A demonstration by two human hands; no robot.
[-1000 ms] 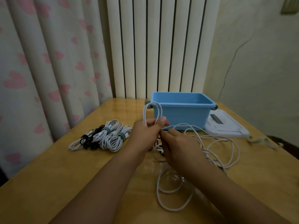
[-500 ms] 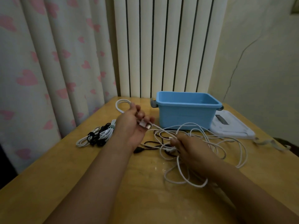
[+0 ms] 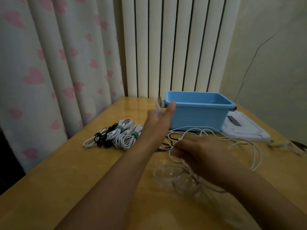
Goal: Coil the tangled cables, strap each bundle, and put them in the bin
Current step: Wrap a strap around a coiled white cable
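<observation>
The bin [image 3: 197,117] is a plain sky blue, with dark grey handles at its ends. The surface [image 3: 66,180] is a warm honey-yellow wood with a glossy sheen. The loose cable [image 3: 240,143] is white, and a thin black cable [image 3: 166,144] shows beneath it. The strapped bundles [image 3: 119,135] are mostly white, one black, with muted green straps around two of them. A pale white lid [image 3: 245,130] carries a dark grey strip. The curtain [image 3: 49,63] is cream, scattered with pink hearts. The radiator [image 3: 174,47] is cream with dark gaps between its columns.
</observation>
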